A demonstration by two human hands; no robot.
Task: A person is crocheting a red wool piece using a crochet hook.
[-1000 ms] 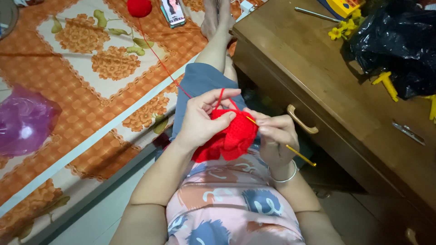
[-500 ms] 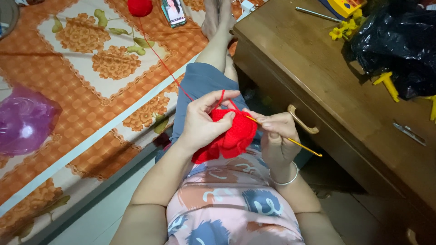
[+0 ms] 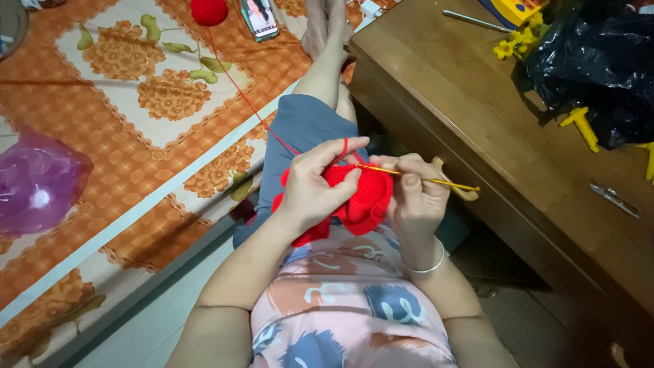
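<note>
Left hand (image 3: 315, 185): closed on red crochet piece (image 3: 361, 201), held over the lap; red yarn (image 3: 235, 78) looped over its forefinger.
Right hand (image 3: 414, 197): gripping yellow hook (image 3: 422, 179), tip in the piece.
Yarn runs to red ball (image 3: 208, 10) on patterned mat (image 3: 129, 150), beside phone (image 3: 259, 18).
Wooden surface (image 3: 477, 109), right: black bag (image 3: 596, 58), yellow flowers (image 3: 514, 42).

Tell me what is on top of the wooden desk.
On the wooden desk lie a black plastic bag, small yellow flowers, yellow plastic pieces, a metal hook and a small metal tool. The bag covers whatever sits beneath it.
</note>
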